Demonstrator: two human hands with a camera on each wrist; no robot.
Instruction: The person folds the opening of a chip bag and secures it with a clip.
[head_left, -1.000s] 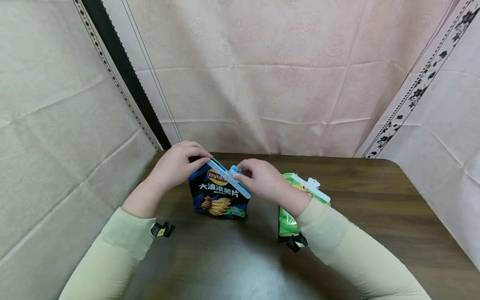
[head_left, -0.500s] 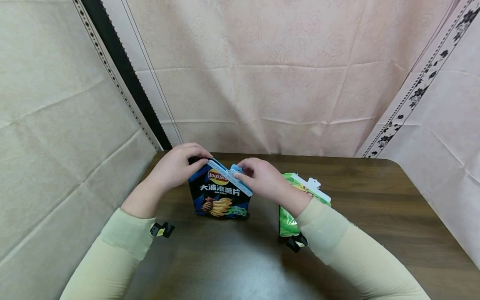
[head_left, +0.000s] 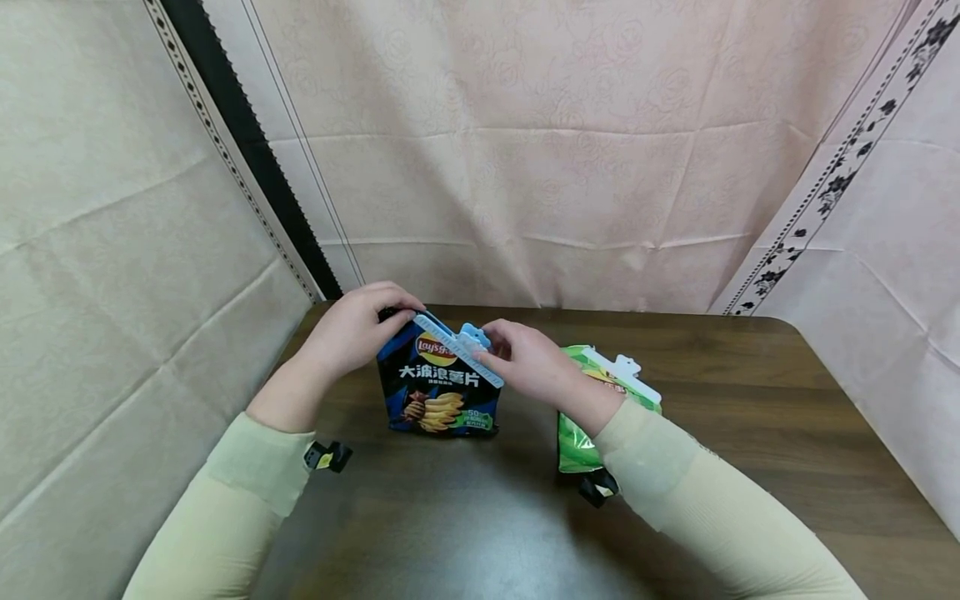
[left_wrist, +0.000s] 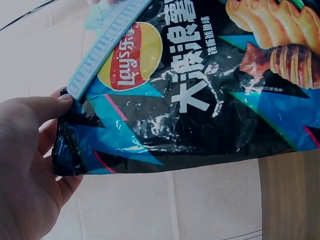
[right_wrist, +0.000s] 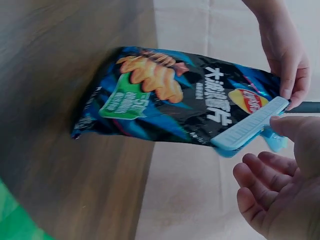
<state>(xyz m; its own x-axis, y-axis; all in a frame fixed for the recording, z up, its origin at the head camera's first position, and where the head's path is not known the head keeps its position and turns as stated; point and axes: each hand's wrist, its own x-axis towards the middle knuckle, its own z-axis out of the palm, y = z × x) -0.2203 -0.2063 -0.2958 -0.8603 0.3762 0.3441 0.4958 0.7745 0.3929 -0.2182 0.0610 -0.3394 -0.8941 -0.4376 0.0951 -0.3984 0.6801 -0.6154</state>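
A black and blue Lay's potato chip bag (head_left: 438,387) stands upright on the table, its top corner crossed slantwise by a light blue bag clip (head_left: 459,348). My left hand (head_left: 360,329) pinches the bag's upper left corner; in the left wrist view its thumb (left_wrist: 55,104) lies at the end of the clip. At the clip's middle, my right hand (head_left: 528,358) pinches the bar beside its handle. The right wrist view shows that thumb (right_wrist: 290,125) on the clip bar, while the index finger is mostly hidden and the other fingers are loosely curled.
A green bag (head_left: 577,446) with a white clip (head_left: 626,372) lies to the right, partly under my right forearm. The brown wooden table (head_left: 420,517) ends at a back edge against pale curtains (head_left: 570,192). Small black cameras sit at both wrists.
My right hand has shifted slightly to the right, so more of the clip's handle shows. The left hand keeps its place on the bag's corner. The bag has barely moved.
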